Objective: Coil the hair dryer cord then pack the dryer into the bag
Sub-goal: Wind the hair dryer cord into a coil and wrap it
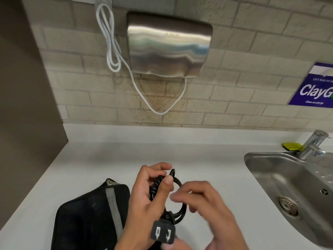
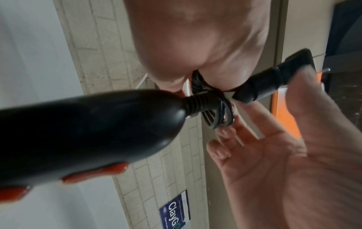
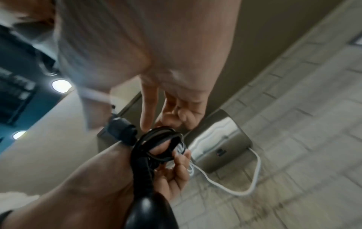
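cord (image 1: 175,181): black, looped | left hand (image 1: 151,197): grips loops | right hand (image 1: 201,201): fingers spread, blurred

White counter (image 1: 108,159) lies bare on the far side of the hands, up to the tiled wall. The black bag (image 1: 86,213) blocks the near left, the sink (image 1: 281,181) and tap (image 1: 313,145) the right. The wall dryer (image 1: 169,44) and its white cable (image 1: 158,105) hang above.

Black hair dryer (image 2: 82,131) with red switches, cord (image 1: 175,184) coiled, seemingly several loops; black bag (image 1: 86,219) on counter.
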A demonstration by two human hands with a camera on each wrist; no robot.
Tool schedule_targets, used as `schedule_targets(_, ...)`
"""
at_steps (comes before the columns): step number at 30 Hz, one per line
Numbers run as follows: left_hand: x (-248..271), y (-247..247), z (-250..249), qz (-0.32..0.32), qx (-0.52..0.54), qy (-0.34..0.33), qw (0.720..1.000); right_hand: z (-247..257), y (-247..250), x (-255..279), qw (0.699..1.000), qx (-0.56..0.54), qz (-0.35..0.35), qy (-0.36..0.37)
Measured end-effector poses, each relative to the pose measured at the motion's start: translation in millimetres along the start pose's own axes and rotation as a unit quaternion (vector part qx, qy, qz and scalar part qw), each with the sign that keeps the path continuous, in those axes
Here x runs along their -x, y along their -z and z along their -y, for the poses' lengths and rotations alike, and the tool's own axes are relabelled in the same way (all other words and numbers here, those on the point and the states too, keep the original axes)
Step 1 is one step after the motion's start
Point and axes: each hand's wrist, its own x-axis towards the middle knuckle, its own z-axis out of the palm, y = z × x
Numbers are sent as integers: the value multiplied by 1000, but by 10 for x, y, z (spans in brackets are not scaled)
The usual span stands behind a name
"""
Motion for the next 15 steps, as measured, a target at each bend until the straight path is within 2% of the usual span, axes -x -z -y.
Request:
schedule_targets(2,22,-13,-9,10,6,10,1000,7,-4,-22,993,103,46,43)
schedule_targets(4,34,-27,-29,12,11,18,1000,-14,-4,-51,990,122,35,63)
schedule_targets(6,39,-22,-34,10,4,10,1000,-21,27,-76,993,94,36,62)
schedule_targets(10,56,8,-36,13,-27,4,1000,50,119,-123,999,3,40,-1)
schedule_targets(15,54,-3,-96,30,-19,-5,999,65,184,-151,999,-19,19,-45)
